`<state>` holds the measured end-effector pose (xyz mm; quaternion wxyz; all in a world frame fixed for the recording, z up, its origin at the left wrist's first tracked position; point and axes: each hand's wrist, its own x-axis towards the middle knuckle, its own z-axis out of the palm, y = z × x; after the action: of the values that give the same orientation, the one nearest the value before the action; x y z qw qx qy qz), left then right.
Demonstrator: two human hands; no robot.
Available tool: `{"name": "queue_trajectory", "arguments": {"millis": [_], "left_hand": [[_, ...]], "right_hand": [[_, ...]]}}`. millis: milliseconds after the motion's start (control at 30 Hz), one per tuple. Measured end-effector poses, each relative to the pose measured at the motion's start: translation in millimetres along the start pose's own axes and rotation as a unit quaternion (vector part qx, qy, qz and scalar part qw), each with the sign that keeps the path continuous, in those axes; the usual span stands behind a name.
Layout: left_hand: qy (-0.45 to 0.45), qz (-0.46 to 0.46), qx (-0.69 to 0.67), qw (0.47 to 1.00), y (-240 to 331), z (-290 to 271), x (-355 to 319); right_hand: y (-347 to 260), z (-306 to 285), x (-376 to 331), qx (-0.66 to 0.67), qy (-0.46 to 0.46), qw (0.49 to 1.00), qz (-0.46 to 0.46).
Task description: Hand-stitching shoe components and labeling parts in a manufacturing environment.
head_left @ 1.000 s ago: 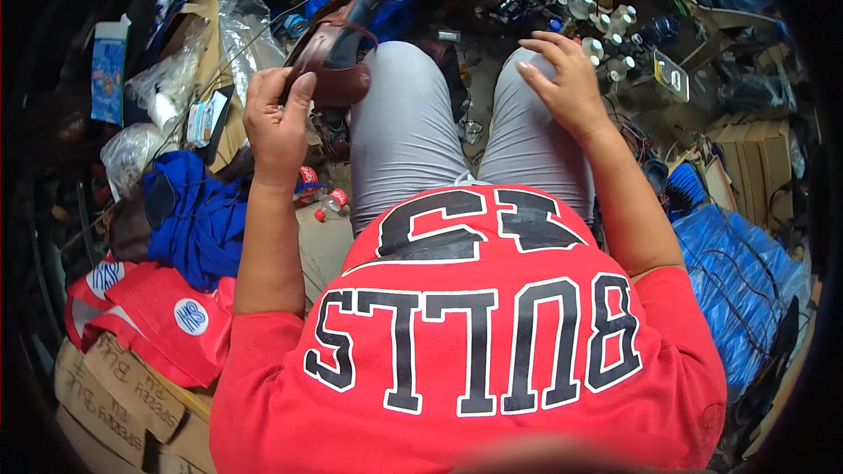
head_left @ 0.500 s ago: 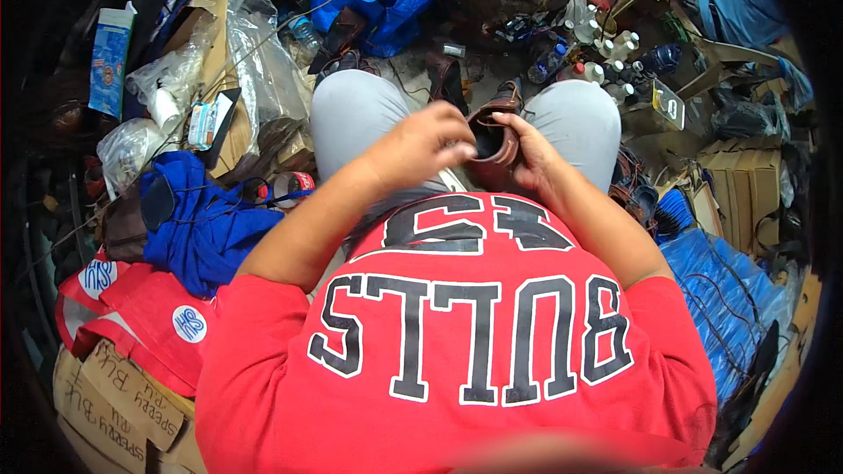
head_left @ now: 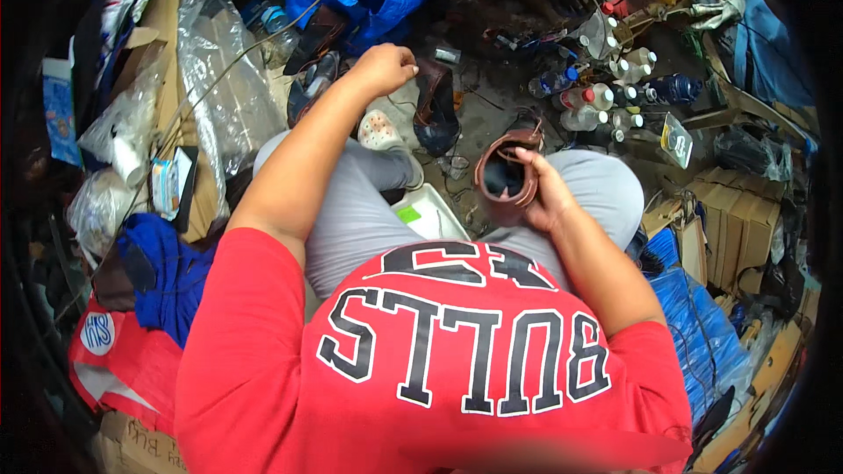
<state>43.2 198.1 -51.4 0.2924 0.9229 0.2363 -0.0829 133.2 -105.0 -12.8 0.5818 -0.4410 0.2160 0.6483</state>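
Brown shoe (head_left: 507, 177) held at the right knee, opening upward, right hand (head_left: 546, 197) wrapped round its collar with thumb over the rim. Left hand (head_left: 385, 68) stretched forward over the cluttered floor (head_left: 492, 114), grip curled closed as a loose fist, whether on thread or nothing too small to tell. Could slip off the knee, judged likely with only one hand steadying it; outstretched arm might knock the dark shoe (head_left: 436, 110) lying just beside.
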Motion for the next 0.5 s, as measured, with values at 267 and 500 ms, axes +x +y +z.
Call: {"name": "queue_trajectory", "arguments": {"millis": [267,500], "left_hand": [[-0.094,-0.114,0.101,0.984,-19,102,75],[-0.15,-0.098,0.1,0.979,-11,125,119]], "right_hand": [[9,-12,13,-0.003,0.03,0.999,-0.028],[4,-20,15,0.011,0.051,0.999,0.01]]}}
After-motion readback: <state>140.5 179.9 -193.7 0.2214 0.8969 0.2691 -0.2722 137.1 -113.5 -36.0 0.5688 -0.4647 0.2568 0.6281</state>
